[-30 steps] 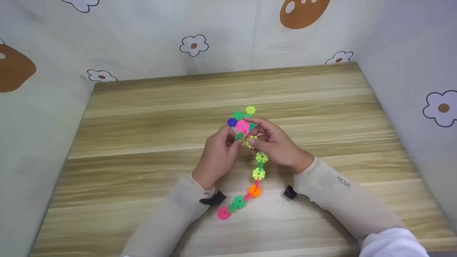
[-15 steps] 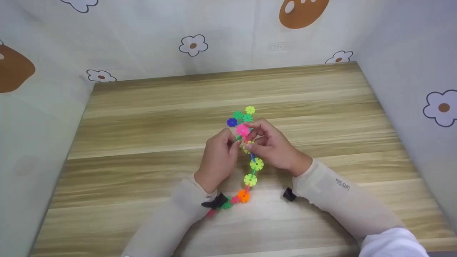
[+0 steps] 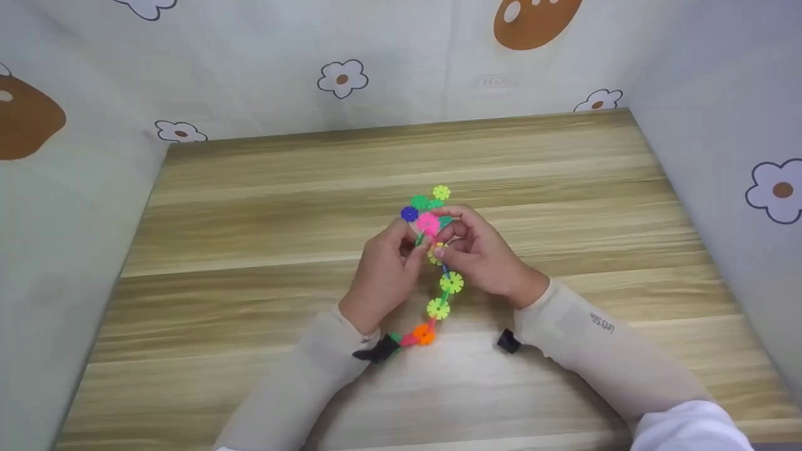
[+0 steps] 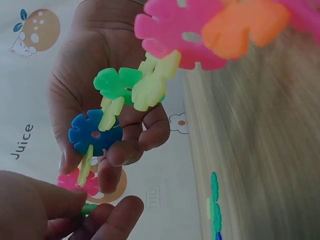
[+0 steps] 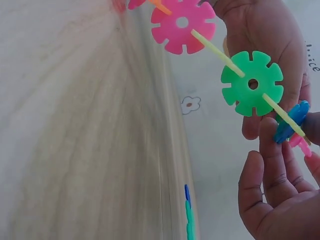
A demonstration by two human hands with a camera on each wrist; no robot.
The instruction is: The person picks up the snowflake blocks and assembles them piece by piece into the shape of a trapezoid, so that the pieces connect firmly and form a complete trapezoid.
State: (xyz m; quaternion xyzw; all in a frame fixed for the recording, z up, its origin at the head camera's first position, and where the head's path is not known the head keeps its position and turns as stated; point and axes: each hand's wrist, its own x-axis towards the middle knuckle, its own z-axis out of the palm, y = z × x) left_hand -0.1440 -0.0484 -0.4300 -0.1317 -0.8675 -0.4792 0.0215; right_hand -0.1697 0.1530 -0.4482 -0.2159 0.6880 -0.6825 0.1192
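My left hand (image 3: pixel 388 269) pinches a green notched plastic disc (image 3: pixel 420 239) between thumb and fingertips. My right hand (image 3: pixel 485 257) grips the upper end of a chain of interlocked discs, with thumb and fingers at a yellow disc. A pink disc (image 3: pixel 428 223) tops this end, right against the green one. Below my fingers hang a blue disc (image 4: pixel 95 132), yellow discs (image 3: pixel 451 282) and an orange disc (image 3: pixel 424 334), linked edge to edge. The chain's tail passes behind my left wrist. In the right wrist view, a large green disc (image 5: pixel 252 83) shows mid-chain.
Beyond my hands, loose discs lie on the wooden table (image 3: pixel 282 207): a yellow disc (image 3: pixel 441 192), a green disc (image 3: pixel 420 202) and a dark blue disc (image 3: pixel 409 213) among them. Patterned white panels (image 3: pixel 401 62) rise at the table's back and sides.
The hanging chain has swung left, so its tail, earlier in plain sight, is now hidden at my left wrist. Both hands stay in place; the green disc has turned edge-on beside the pink one.
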